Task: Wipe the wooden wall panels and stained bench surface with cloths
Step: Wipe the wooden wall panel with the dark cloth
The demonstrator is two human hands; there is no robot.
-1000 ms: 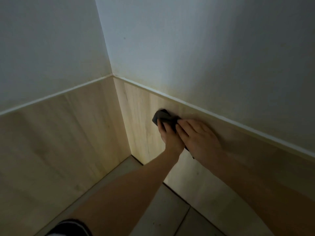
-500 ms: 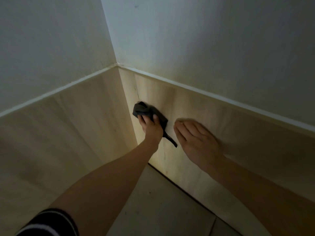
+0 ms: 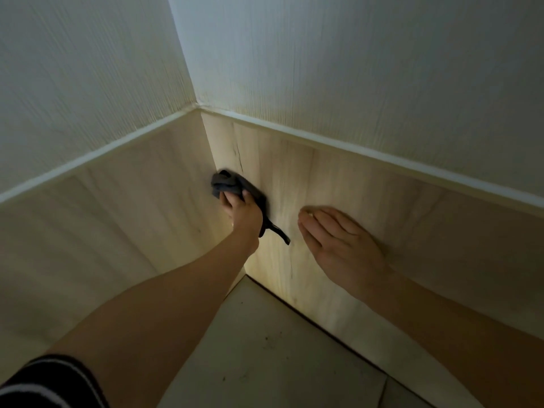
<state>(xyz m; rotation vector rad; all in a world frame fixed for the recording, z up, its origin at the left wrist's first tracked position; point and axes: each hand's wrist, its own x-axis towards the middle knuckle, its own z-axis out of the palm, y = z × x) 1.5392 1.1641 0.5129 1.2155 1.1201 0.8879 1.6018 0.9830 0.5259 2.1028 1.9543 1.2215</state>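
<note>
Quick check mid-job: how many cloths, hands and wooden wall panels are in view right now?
Cloths: 1, a dark cloth in the grip of the left hand.
Hands: 2, counting the right hand flat on the wall.
Wooden wall panels: 2, left panel and right panel, meeting at the corner.
Total: 5

Dim overall; warm glow on the wood panel [image 3: 294,201] near the corner, forearms in shadow, wide-angle bending at edges, slightly soft.
</note>
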